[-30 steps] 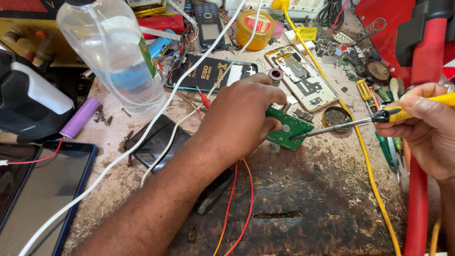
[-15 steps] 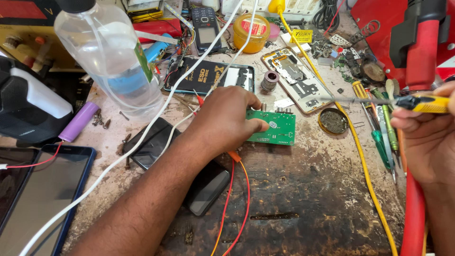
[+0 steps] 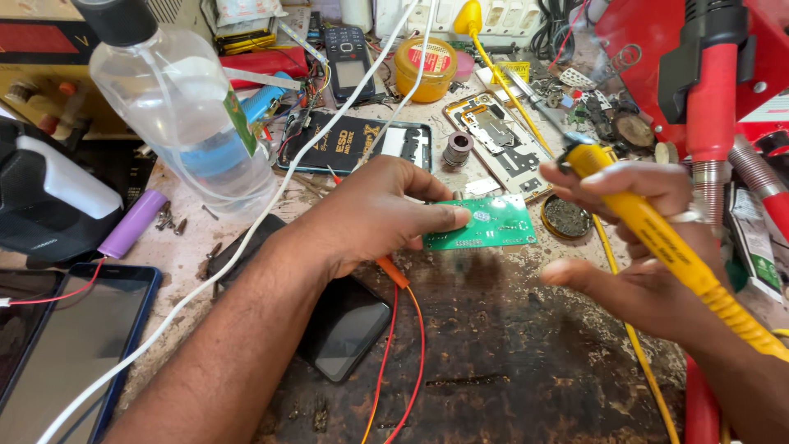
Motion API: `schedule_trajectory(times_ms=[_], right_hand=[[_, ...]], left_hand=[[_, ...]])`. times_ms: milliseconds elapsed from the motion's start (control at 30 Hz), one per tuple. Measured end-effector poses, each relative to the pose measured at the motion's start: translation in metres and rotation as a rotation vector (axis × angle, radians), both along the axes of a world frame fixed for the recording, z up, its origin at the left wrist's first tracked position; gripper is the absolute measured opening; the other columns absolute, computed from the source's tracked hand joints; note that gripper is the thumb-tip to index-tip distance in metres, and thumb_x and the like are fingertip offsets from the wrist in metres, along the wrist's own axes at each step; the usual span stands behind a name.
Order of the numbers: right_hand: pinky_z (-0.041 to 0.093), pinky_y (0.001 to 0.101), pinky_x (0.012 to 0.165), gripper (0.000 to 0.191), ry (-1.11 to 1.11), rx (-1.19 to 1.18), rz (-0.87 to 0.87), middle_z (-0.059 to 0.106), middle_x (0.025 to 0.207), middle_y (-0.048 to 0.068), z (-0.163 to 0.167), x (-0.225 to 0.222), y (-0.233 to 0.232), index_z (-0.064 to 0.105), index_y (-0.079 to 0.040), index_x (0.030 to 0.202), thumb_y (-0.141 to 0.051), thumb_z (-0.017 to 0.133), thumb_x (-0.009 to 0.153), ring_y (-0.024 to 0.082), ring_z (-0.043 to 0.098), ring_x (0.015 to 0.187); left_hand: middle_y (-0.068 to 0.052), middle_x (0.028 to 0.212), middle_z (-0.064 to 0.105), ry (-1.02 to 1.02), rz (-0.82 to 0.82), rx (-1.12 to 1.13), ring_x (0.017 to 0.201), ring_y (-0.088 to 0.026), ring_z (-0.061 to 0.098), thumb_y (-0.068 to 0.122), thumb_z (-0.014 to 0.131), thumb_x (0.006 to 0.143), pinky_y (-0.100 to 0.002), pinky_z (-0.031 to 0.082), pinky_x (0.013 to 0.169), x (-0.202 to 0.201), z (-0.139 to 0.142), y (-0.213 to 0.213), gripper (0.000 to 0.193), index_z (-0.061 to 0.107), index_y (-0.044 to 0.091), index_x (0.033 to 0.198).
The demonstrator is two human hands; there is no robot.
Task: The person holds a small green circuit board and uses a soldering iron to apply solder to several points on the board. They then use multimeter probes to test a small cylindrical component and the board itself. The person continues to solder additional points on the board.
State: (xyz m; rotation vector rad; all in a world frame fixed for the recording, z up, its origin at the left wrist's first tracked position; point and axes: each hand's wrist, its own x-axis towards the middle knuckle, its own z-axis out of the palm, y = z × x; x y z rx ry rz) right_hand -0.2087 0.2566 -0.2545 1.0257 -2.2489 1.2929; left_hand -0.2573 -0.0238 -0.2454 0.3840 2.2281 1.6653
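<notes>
My left hand pinches the left end of a small green circuit board, holding it flat just above the worn workbench. Red and orange wires run from under that hand toward me. My right hand grips a yellow-handled soldering iron, lifted to the right of the board with its tip pointing up and away, apart from the board. A round tin of dark flux sits just right of the board.
A clear plastic bottle stands at the back left, a purple battery cell beside it. A black phone lies under my left forearm, a tablet at the left edge. Opened phones, a yellow jar and a red tool stand crowd the back.
The soldering iron left the board and swung up to the right, its tip now pointing away. My left hand turned the green board level and kept hold of it.
</notes>
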Motion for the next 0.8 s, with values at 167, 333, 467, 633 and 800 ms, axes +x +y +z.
schedule_trajectory(times_ms=[167, 333, 467, 633, 800], right_hand=[[0.053, 0.0388, 0.118, 0.066, -0.136, -0.054, 0.093, 0.050, 0.144, 0.020, 0.007, -0.003, -0.017, 0.038, -0.005, 0.135, -0.001, 0.078, 0.083, 0.029, 0.060, 0.139], [0.058, 0.0371, 0.105, 0.069, -0.235, -0.103, 0.006, 0.059, 0.148, 0.020, -0.001, -0.008, -0.006, 0.033, -0.007, 0.133, 0.004, 0.077, 0.081, 0.027, 0.065, 0.131], [0.057, 0.0379, 0.107, 0.067, -0.315, -0.211, 0.038, 0.059, 0.149, 0.022, -0.006, -0.014, -0.001, 0.033, -0.010, 0.135, 0.006, 0.074, 0.085, 0.027, 0.064, 0.132], [0.056, 0.0374, 0.111, 0.067, -0.371, -0.251, 0.090, 0.058, 0.149, 0.020, -0.008, -0.020, 0.002, 0.032, -0.012, 0.136, 0.006, 0.073, 0.086, 0.026, 0.063, 0.133], [0.055, 0.0372, 0.109, 0.072, -0.335, -0.202, 0.093, 0.058, 0.150, 0.019, -0.009, -0.019, 0.002, 0.031, -0.012, 0.137, 0.003, 0.076, 0.084, 0.023, 0.063, 0.132]], left_hand=[[-0.005, 0.081, 0.076, 0.014, -0.020, -0.013, 0.064, -0.010, 0.065, 0.032, 0.081, 0.079, -0.026, 0.054, 0.055, 0.005, 0.004, 0.004, 0.037, 0.078, 0.001, 0.098], [-0.004, 0.086, 0.071, -0.075, 0.020, 0.018, 0.069, -0.010, 0.067, 0.044, 0.073, 0.083, -0.028, 0.060, 0.058, 0.011, 0.006, 0.014, 0.047, 0.071, 0.000, 0.101], [-0.005, 0.085, 0.069, -0.194, 0.063, 0.120, 0.072, -0.010, 0.066, 0.057, 0.061, 0.089, -0.027, 0.060, 0.060, 0.014, 0.004, 0.026, 0.058, 0.069, 0.001, 0.102], [-0.007, 0.088, 0.070, -0.127, 0.079, 0.097, 0.070, -0.011, 0.066, 0.046, 0.071, 0.086, -0.028, 0.057, 0.058, 0.014, -0.006, 0.029, 0.050, 0.066, 0.000, 0.104], [-0.009, 0.091, 0.071, -0.150, 0.072, 0.155, 0.068, -0.013, 0.069, 0.034, 0.075, 0.083, -0.027, 0.058, 0.057, 0.014, -0.014, 0.026, 0.054, 0.050, 0.006, 0.122]])
